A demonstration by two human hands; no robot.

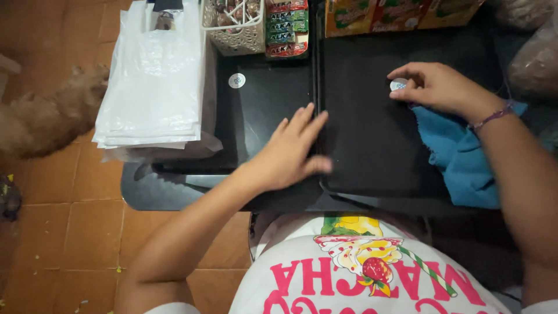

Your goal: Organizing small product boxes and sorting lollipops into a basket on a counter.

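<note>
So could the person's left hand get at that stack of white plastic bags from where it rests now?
Probably yes. The left hand lies flat at the edge of the black tray, and only bare black tabletop lies between it and the stack of white plastic bags; nothing stands in between.

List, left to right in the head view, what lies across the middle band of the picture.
Furry animal on the floor → stack of white plastic bags → left hand flat at the black tray's edge → right hand pinching a small round sticker → blue cloth.

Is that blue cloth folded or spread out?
Loosely bunched: the blue cloth lies rumpled with a frayed edge under the right hand.
</note>
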